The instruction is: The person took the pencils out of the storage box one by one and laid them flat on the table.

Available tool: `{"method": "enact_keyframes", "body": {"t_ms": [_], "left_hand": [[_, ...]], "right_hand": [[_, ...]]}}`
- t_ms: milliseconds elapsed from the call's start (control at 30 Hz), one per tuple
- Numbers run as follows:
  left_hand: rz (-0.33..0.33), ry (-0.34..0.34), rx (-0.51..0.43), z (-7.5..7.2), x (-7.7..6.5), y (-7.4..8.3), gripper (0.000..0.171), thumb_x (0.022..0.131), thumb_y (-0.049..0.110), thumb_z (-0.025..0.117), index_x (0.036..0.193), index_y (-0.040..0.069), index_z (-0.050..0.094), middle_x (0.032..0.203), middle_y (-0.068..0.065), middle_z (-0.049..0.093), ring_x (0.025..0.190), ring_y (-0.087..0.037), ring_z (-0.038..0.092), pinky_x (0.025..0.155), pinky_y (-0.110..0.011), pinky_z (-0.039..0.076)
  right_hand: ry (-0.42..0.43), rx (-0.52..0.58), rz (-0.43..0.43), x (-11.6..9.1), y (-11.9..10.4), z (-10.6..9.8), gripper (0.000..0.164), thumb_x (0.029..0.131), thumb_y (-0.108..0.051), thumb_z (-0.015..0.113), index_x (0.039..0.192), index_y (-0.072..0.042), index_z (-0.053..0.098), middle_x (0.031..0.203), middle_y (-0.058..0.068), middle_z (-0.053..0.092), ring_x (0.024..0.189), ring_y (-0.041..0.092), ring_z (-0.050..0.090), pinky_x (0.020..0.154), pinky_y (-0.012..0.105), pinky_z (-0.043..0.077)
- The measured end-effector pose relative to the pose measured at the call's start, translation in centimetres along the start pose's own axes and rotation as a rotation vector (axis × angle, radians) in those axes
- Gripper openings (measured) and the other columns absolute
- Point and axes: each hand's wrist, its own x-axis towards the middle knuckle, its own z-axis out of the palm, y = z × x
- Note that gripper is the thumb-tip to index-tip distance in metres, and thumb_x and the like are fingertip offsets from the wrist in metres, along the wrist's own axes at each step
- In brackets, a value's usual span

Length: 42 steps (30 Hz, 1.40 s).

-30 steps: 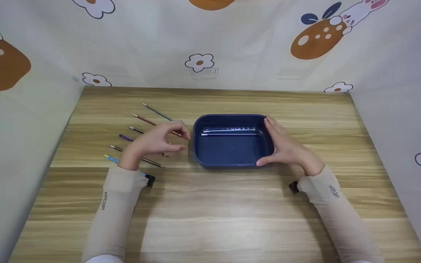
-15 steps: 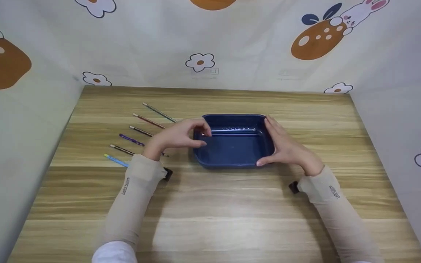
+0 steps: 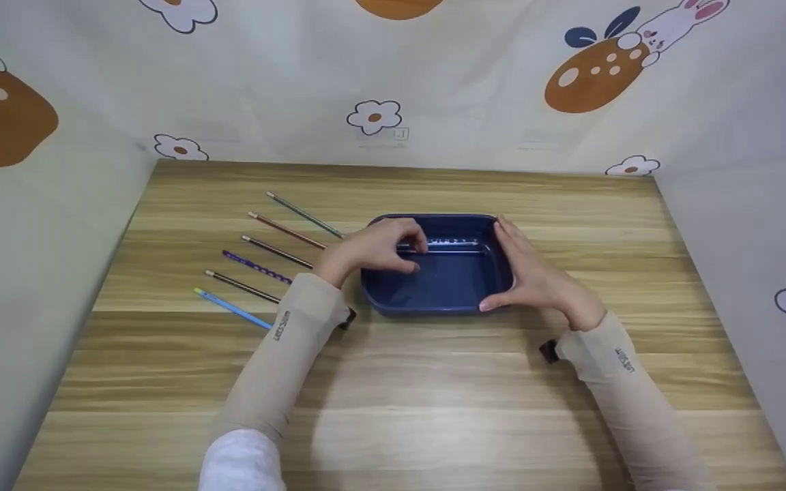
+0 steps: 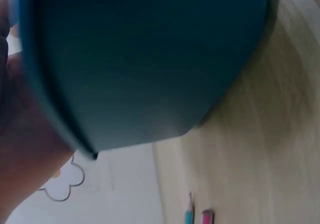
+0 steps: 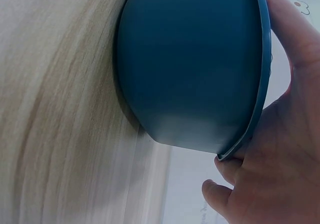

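A dark blue, rounded rectangular plastic box (image 3: 441,276) sits on the table with its open side up. My right hand (image 3: 536,276) grips its right end, thumb on the near corner and fingers at the far one. In the right wrist view, fingertips curl at the rim below the hand (image 5: 285,149). My left hand (image 3: 376,249) reaches over the left rim, thumb and fingers apart in a loose C above the inside, with nothing seen between them. In the left wrist view, the box's outer wall (image 4: 150,59) hides most of that hand (image 4: 30,159).
Several pencils fan out left of the box, from a teal one (image 3: 301,213) at the back to a light blue one (image 3: 233,309) in front; a purple one (image 3: 256,266) lies between. My left arm covers their near ends. Patterned curtains (image 3: 284,88) border the table (image 3: 434,395).
My left hand has moved right, from beside the box to above its inside, uncovering more of the pencils. My right hand and the box stay in place.
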Motion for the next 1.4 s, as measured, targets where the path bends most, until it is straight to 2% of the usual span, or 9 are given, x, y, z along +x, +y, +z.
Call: {"method": "enact_keyframes", "body": {"t_ms": [167,333,767,1000,1267,1400], "left_hand": [[-0.043,0.001,0.056,0.9,1.2,-0.3,0.033,0.083,0.021,0.074,0.111,0.004,0.067,0.116,-0.010,0.064,0.110,-0.025,0.057,0.102,-0.038,0.046],[-0.123,0.030,0.075,1.6,2.1,-0.3,0.030,0.084,0.018,0.074,0.110,0.005,0.067,0.114,-0.011,0.065,0.107,-0.025,0.059,0.099,-0.038,0.048],[-0.216,0.056,0.119,2.7,2.7,-0.2,0.024,0.085,0.011,0.071,0.109,0.009,0.069,0.114,-0.008,0.064,0.109,-0.023,0.058,0.100,-0.035,0.048],[-0.228,0.057,0.124,3.0,2.8,-0.3,0.027,0.085,0.007,0.071,0.112,0.010,0.070,0.116,-0.008,0.064,0.110,-0.023,0.058,0.100,-0.035,0.048],[-0.219,0.049,0.145,3.1,2.8,-0.3,0.026,0.087,0.003,0.069,0.112,0.008,0.069,0.117,-0.009,0.063,0.110,-0.024,0.058,0.100,-0.036,0.049],[-0.203,0.048,0.169,3.1,2.8,-0.3,0.025,0.087,0.000,0.067,0.111,0.007,0.069,0.116,-0.010,0.064,0.110,-0.024,0.060,0.099,-0.035,0.050]], "right_hand": [[-0.001,0.008,-0.002,0.0,0.0,0.0,0.142,0.061,-0.054,0.090,0.159,-0.001,0.001,0.168,0.016,-0.006,0.156,0.034,-0.004,0.126,0.054,0.010],[0.000,0.007,-0.002,0.0,0.1,0.0,0.142,0.061,-0.054,0.090,0.159,-0.001,0.001,0.168,0.016,-0.005,0.156,0.034,-0.003,0.125,0.055,0.010],[0.002,0.001,0.002,0.0,-0.1,-0.1,0.142,0.061,-0.055,0.090,0.159,0.000,0.002,0.168,0.015,-0.006,0.156,0.033,-0.004,0.126,0.054,0.010],[0.017,0.003,-0.014,0.0,-0.1,0.1,0.140,0.063,-0.054,0.089,0.158,0.002,0.004,0.168,0.020,-0.003,0.155,0.037,-0.001,0.124,0.057,0.012],[0.008,0.013,-0.002,0.0,-0.1,0.1,0.141,0.062,-0.054,0.090,0.159,0.000,0.002,0.168,0.014,-0.008,0.156,0.034,-0.004,0.125,0.055,0.011],[0.012,0.021,-0.004,0.1,-0.2,0.0,0.141,0.061,-0.053,0.090,0.158,0.001,0.003,0.168,0.016,-0.007,0.156,0.034,-0.003,0.125,0.055,0.011]]}}
